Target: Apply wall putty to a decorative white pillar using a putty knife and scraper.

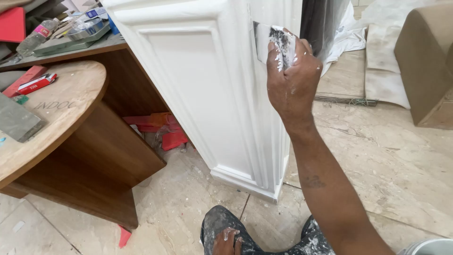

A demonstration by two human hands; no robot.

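White filler smears the thin, stiff putty knife (270,43) pinched firmly in the right hand (292,78) against the pillar's corner (245,94), while the left hand (226,242) rests half-curled, empty, on a knee.

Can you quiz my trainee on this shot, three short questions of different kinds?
1. True or false: the right hand presses a putty knife against the white column.
2. Where does the left hand rest? A) on the desk B) on the knee C) on the column
3. Fill in: the red box lies on the ____.

Key: 1 true; 2 B; 3 desk.
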